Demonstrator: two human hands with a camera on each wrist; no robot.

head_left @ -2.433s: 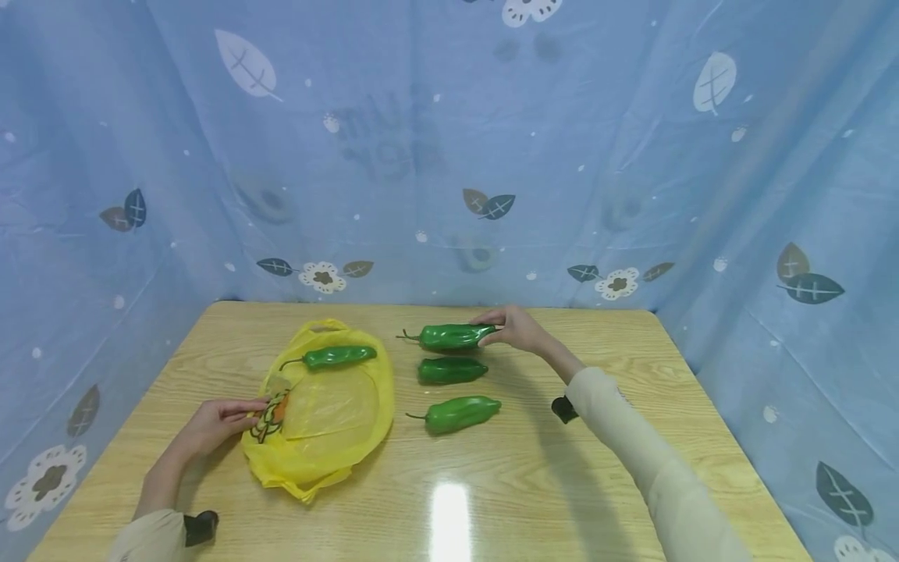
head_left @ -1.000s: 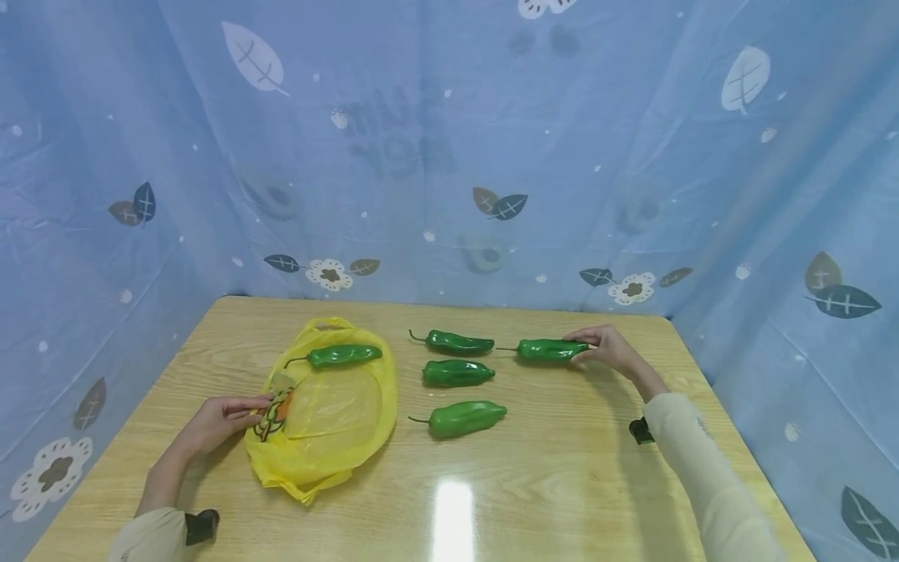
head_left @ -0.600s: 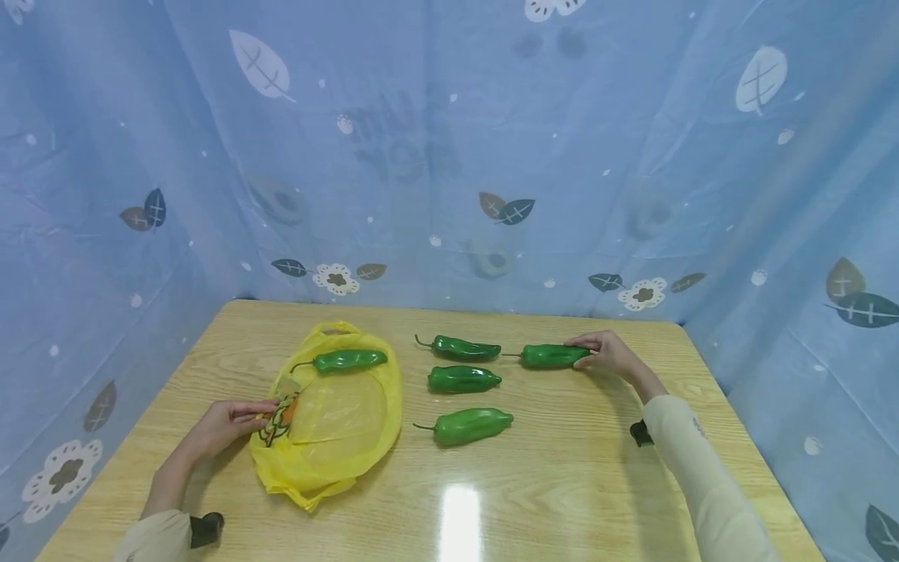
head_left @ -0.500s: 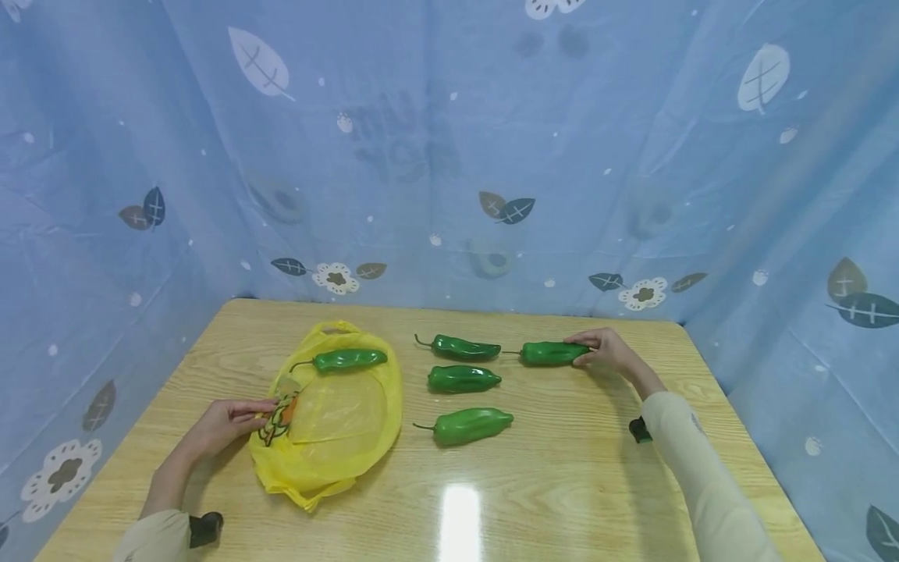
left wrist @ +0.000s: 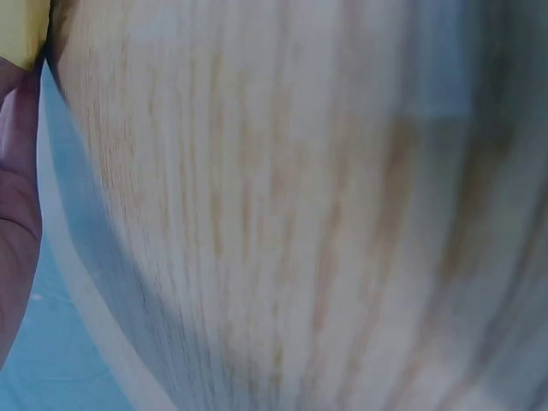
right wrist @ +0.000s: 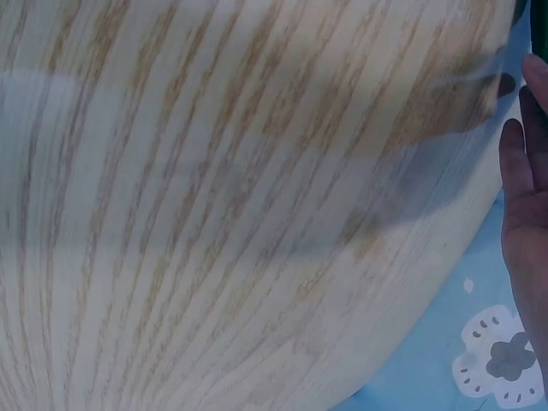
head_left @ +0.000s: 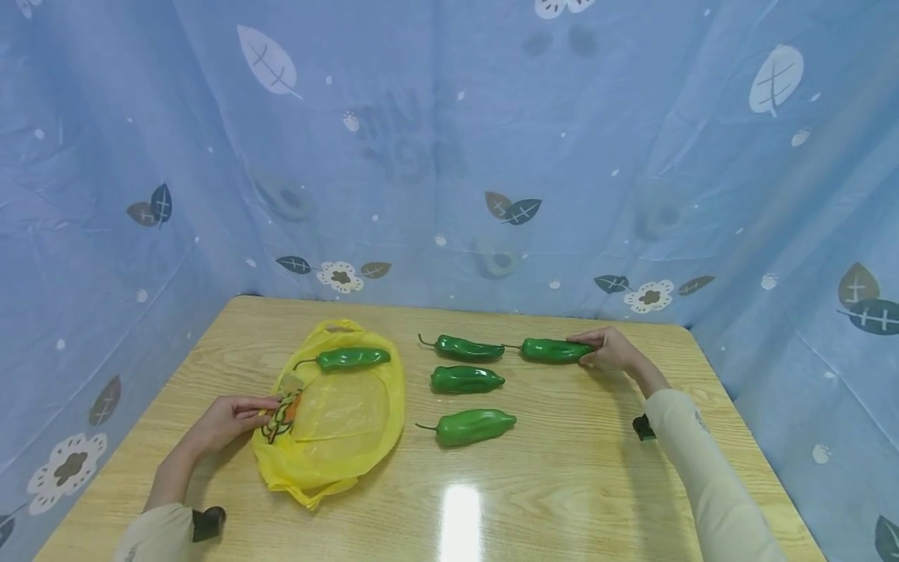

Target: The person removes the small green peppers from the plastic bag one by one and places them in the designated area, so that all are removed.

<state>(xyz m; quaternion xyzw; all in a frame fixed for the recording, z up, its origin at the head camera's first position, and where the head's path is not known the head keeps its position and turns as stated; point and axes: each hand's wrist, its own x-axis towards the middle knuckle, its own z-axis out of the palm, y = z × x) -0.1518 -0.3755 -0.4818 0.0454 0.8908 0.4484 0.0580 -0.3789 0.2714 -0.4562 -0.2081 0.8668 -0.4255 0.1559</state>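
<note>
My left hand [head_left: 226, 421] pinches the left rim of a yellow plastic bag [head_left: 337, 457], which lies spread on the table with an orange and green printed patch by the fingers. One green pepper [head_left: 353, 358] lies inside the bag near its back. At the back right, my right hand [head_left: 609, 349] holds a long green pepper [head_left: 551, 350] by its tip end, stem pointing left. That stem comes close to the tip of another pepper [head_left: 469, 348]. Below this one lie a stemless-looking dark pepper [head_left: 467, 380] and a lighter green pepper [head_left: 476, 428]. In the right wrist view, only a sliver of pepper shows.
The wooden table [head_left: 562, 484] has a bright light reflection near its front. Blue printed curtains [head_left: 421, 156] hang behind it and along both sides. A dark wrist device [head_left: 208, 524] sits by the left sleeve.
My right hand has carried its pepper from above the middle column to the right, in line with the back pepper, then shifted it slightly backward. My left hand stays on the bag's rim.
</note>
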